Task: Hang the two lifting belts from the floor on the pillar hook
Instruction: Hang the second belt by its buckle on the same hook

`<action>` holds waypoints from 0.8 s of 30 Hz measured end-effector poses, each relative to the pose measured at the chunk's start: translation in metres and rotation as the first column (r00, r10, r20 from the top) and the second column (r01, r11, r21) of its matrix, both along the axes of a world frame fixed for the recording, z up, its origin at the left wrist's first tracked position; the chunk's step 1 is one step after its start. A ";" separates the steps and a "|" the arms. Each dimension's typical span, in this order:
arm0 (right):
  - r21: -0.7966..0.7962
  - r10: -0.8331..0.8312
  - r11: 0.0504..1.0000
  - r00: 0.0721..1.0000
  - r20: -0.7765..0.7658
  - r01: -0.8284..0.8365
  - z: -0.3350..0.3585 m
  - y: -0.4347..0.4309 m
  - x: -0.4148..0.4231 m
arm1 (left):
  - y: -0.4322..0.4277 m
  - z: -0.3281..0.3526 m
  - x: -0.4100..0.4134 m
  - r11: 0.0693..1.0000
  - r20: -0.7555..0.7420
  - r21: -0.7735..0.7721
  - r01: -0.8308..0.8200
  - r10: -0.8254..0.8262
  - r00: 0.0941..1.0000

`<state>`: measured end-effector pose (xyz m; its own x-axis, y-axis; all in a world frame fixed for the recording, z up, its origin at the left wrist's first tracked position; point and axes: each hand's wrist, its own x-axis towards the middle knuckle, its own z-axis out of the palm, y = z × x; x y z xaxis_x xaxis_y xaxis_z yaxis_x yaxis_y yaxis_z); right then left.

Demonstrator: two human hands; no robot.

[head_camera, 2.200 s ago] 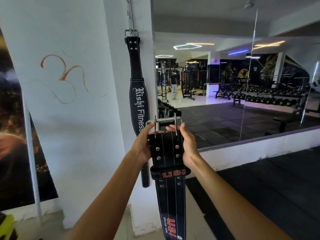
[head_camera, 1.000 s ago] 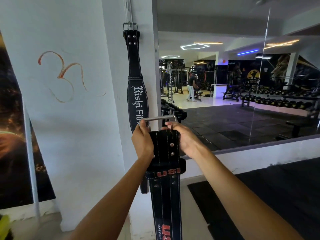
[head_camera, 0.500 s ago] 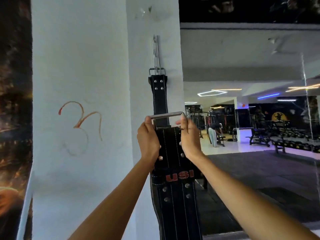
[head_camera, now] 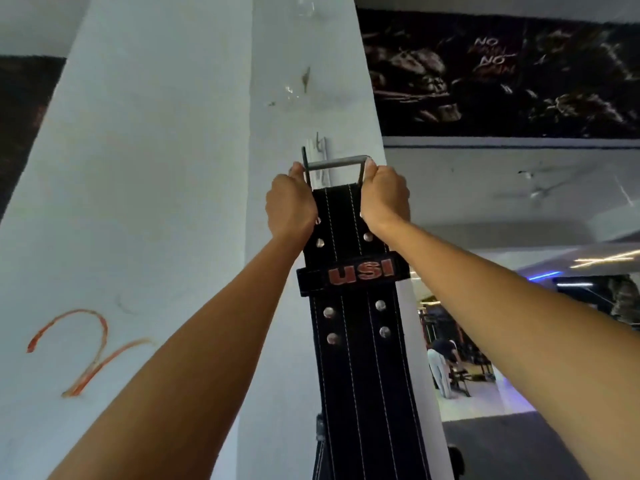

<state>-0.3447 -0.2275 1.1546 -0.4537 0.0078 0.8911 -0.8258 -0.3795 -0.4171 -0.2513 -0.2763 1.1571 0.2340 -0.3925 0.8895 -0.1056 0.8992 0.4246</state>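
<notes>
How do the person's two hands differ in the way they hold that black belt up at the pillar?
The left hand grips the left edge of the USI belt beside the buckle's loose prong, while the right hand grips the right edge at the buckle's bent corner. The left hand sits slightly lower than the right hand and lies in front of the pillar; the right hand is over the pillar's edge. Both are closed fists, backs toward the camera, just below the hook.
</notes>
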 end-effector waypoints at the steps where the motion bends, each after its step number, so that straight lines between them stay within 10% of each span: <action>1: 0.012 -0.011 1.000 1.000 0.006 0.011 0.015 -0.008 -0.003 | -0.007 0.015 -0.003 1.000 0.002 0.011 -0.028 0.028 1.000; 9: 0.226 0.133 0.962 0.985 0.106 -0.154 0.065 -0.057 -0.031 | -0.052 0.070 -0.020 0.981 0.174 0.107 -0.161 0.140 0.975; 17: 0.251 0.225 0.949 0.968 -0.114 -0.191 0.032 -0.042 -0.044 | -0.052 0.046 -0.017 0.987 0.166 0.052 -0.154 0.144 0.976; 24: 0.371 0.686 0.679 0.728 -0.010 -0.634 0.010 -0.023 -0.057 | -0.035 0.013 0.013 0.888 0.214 0.100 0.448 -0.459 0.862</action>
